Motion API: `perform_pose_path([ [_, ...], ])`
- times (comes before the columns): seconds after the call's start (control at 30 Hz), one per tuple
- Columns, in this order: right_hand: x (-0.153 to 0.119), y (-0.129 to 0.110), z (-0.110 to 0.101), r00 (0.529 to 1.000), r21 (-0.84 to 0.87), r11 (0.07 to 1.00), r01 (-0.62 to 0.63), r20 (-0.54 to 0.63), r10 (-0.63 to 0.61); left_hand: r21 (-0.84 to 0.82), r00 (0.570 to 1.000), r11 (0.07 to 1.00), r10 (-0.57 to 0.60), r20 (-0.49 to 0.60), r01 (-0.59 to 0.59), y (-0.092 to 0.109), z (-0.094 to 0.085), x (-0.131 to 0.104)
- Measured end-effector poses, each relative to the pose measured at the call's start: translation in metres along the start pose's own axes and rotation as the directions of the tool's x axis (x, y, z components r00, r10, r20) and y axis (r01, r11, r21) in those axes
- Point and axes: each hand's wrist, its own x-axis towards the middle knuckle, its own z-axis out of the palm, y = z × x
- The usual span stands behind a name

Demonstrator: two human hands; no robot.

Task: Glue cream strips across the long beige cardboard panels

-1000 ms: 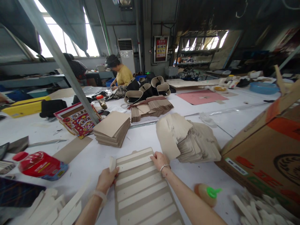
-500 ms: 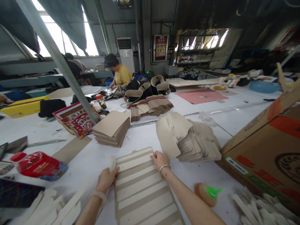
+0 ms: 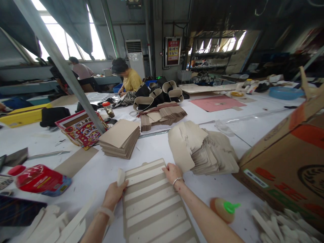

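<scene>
A long grey-beige board (image 3: pixel 149 199) with pale strips laid across it lies on the white table before me. At its upper left edge is my left hand (image 3: pixel 115 194), closed on a pale strip (image 3: pixel 120 176) that stands up between the fingers. My right hand (image 3: pixel 172 173) pinches the right end of the top strip (image 3: pixel 146 176) at the board's upper right. Just beyond the right hand sits a fanned pile of beige pieces (image 3: pixel 202 148). A stack of beige sheets (image 3: pixel 120 136) stands beyond the board on the left.
A glue bottle with green cap (image 3: pixel 225 209) is right of my right forearm, near a cardboard box (image 3: pixel 286 162). Loose strips (image 3: pixel 55 224) and a red bottle (image 3: pixel 42 179) lie left. A metal pole (image 3: pixel 63 67) crosses the left side. A person in yellow (image 3: pixel 133 80) sits across the table.
Both hands and the board hold almost the same place. In the far left background, two people have shifted position. The view has moved very slightly.
</scene>
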Motion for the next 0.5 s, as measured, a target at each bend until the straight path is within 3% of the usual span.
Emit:
perform_pose_path([
  [0.5,-0.0048,-0.0037,-0.0025,1.000,-0.018,1.000,0.007,0.000,-0.007,-0.031,1.000,0.999,-0.025,0.016,0.026,-0.0062,0.0047,0.0045],
])
